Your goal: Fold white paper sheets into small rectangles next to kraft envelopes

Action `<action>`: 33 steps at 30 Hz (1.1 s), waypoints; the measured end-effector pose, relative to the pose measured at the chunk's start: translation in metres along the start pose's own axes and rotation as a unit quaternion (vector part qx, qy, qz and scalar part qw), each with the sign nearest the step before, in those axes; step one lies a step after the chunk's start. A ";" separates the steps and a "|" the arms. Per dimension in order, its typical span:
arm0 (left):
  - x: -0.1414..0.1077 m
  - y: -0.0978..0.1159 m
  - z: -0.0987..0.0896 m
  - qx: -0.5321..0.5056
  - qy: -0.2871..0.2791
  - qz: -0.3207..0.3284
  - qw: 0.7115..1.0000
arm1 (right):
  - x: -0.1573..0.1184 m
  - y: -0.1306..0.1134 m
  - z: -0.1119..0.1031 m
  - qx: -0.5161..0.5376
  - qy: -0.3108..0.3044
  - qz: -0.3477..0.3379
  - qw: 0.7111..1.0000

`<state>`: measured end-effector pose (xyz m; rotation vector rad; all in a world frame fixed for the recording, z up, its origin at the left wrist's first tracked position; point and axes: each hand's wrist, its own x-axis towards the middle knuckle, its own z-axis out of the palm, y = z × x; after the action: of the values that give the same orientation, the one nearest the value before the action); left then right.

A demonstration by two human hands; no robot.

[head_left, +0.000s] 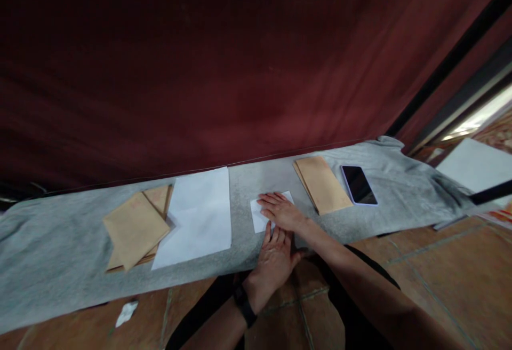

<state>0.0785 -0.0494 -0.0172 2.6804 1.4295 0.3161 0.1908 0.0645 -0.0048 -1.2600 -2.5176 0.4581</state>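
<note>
A small piece of white paper [259, 224], apparently folded, lies on the grey cloth near its front edge. Across its top lies my right hand [280, 210], palm down with the fingers stretched to the left. My left hand [277, 256], with a dark band on the wrist, rests at the paper's near edge, fingers extended forward and touching it. Both hands are flat, and part of the paper is hidden beneath them. Left of the hands are larger white sheets [200, 216]. To the right sits a small stack of brown envelopes [324, 184].
More brown envelopes [136, 227] lie in a loose pile at the left, partly against the white sheets. A phone [360, 185] rests right of the envelope stack. Behind the grey cloth [60, 243] hangs a dark red curtain [240, 72]. A crumpled white scrap [127, 313] is on the tiled floor.
</note>
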 end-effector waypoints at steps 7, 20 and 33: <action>0.000 -0.010 -0.005 -0.009 -0.009 0.026 1.000 | 0.006 0.013 -0.007 -0.027 0.042 0.054 0.997; -0.002 -0.014 -0.009 -0.002 -0.017 0.039 0.999 | 0.010 0.024 -0.015 -0.036 0.048 0.128 0.990; 0.011 -0.003 -0.006 0.012 -0.030 -0.008 0.999 | 0.030 0.022 -0.012 -0.026 0.046 0.096 0.994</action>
<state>0.0806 -0.0392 -0.0103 2.6715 1.4463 0.2167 0.1940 0.1026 0.0007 -1.5161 -2.3565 0.3691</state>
